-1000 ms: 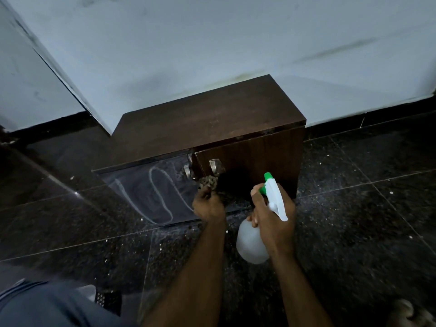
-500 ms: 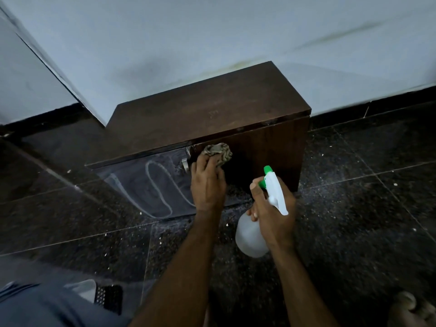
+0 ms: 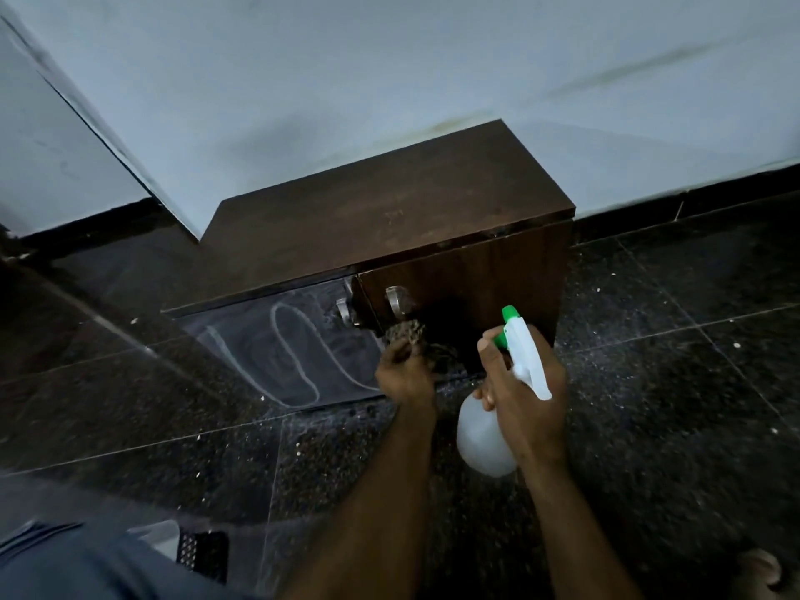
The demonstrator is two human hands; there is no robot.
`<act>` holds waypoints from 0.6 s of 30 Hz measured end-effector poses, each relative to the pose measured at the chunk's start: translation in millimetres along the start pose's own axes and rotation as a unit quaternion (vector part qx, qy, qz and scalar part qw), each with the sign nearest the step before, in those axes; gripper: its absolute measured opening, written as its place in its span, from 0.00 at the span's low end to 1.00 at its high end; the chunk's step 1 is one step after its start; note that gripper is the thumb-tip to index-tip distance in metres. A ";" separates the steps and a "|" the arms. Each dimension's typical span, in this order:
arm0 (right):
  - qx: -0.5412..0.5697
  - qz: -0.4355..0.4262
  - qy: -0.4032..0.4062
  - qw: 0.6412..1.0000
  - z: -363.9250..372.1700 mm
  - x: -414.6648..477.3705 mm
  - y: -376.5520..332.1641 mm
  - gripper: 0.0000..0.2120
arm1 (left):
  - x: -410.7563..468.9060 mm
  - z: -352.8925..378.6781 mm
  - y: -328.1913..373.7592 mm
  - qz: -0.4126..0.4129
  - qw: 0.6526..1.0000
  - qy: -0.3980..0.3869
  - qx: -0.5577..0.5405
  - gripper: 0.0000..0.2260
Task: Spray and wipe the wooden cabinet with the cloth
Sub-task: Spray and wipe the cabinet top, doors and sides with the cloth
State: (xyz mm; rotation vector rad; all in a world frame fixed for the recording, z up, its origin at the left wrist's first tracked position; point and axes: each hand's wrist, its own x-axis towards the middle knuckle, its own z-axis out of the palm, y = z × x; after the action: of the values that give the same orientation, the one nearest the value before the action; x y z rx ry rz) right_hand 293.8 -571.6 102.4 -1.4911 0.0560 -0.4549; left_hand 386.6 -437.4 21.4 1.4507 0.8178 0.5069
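Now, fingers: the left hand [image 3: 404,374] is closing its fingers [image 3: 391,355] around a bunched cloth [image 3: 407,332]; the right hand [image 3: 526,398] is wrapping its fingers [image 3: 488,355] around the neck of the spray bottle [image 3: 485,435], one finger lying beside the green nozzle [image 3: 507,319].
Cloth: it is pressing against the lower part of the right door [image 3: 472,279], just below the right knob [image 3: 396,298] and near the seam between the doors.
Bottle: it is hanging just beside the cloth hand, nozzle pointing toward the door front, apart from the wood.
Cabinet: the wooden cabinet [image 3: 389,210] is standing on the dark tiled floor [image 3: 671,383], its back edge against the pale wall [image 3: 389,71].
Left door: the left door [image 3: 277,339] is showing pale looping smears.
Doing it well: I judge the wiping is going best with the cloth kept flat, overlapping passes running from the top edge down to the bottom edge.
Care: working round both knobs and along the seam probably matters; the left knob [image 3: 343,307] is sitting close by.
Risk: the looping streaks are likely needing firmer, straighter strokes.
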 end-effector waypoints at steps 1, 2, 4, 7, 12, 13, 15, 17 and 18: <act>-0.011 -0.011 0.005 1.000 -1.5 2.7 0.5 0.10 | -3.2 1.6 9.5 0.020 0.999 -0.021 -0.033 0.04; -0.023 -0.020 0.006 1.000 -2.6 5.0 3.0 0.12 | -3.7 6.4 16.6 0.024 0.997 -0.033 -0.071 0.03; -0.023 -0.015 0.004 1.000 -4.7 6.0 7.6 0.11 | -10.1 13.7 34.0 -0.033 0.982 -0.039 -0.181 0.06; -0.010 0.008 0.000 1.000 -9.4 6.8 13.6 0.05 | -17.4 32.8 42.6 -0.122 0.956 -0.037 -0.265 0.07; -0.033 0.010 0.008 0.999 -12.7 4.1 19.8 0.05 | -18.5 32.0 20.1 -0.140 0.962 -0.039 -0.229 0.06; -0.034 0.010 0.007 0.999 -13.7 3.0 20.4 0.05 | -17.1 28.2 12.3 -0.158 0.963 -0.035 -0.218 0.05; -0.039 0.008 0.009 0.999 -14.5 2.0 20.8 0.05 | -14.3 20.0 5.5 -0.206 0.953 -0.029 -0.221 0.06; -0.043 0.010 0.008 0.999 -15.3 1.8 23.5 0.06 | -8.6 17.0 4.7 -0.250 0.933 -0.040 -0.256 0.07; -0.043 0.005 0.008 0.999 -15.4 1.6 24.1 0.07 | -5.6 17.3 5.4 -0.261 0.925 -0.057 -0.271 0.07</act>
State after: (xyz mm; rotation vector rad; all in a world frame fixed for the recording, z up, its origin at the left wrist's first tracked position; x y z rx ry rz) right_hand 296.7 -586.4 78.0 -1.5716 0.0969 -0.4602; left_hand 396.9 -452.5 26.5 0.7042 0.8464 0.2075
